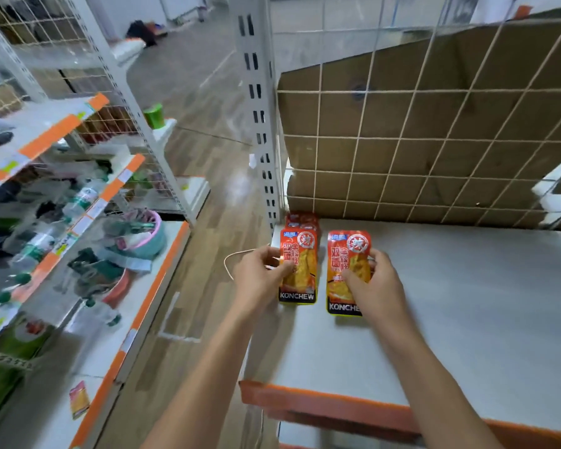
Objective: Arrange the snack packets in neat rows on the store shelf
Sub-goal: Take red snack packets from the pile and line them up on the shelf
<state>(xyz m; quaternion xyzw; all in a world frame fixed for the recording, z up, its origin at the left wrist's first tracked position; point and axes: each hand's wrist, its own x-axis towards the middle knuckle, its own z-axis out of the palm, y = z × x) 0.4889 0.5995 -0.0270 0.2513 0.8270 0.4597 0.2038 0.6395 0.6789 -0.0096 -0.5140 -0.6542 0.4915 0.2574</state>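
Two red and orange KONCHEW snack packets lie flat, side by side, near the left end of the white shelf [450, 303]. My left hand [256, 277] pinches the left packet [300, 270] at its left edge. My right hand [376, 286] grips the right packet [345, 264] from its right side, covering its lower right part. Behind the left packet, more red packets [302, 220] sit at the shelf's back corner, mostly hidden.
A wire grid back panel [434, 140] with cardboard behind it closes the shelf's rear. A slotted white upright [259, 124] stands at its left. Across the wooden aisle floor, another rack [78, 222] holds bottles, a basket and assorted goods. An orange strip [321, 403] edges the shelf front.
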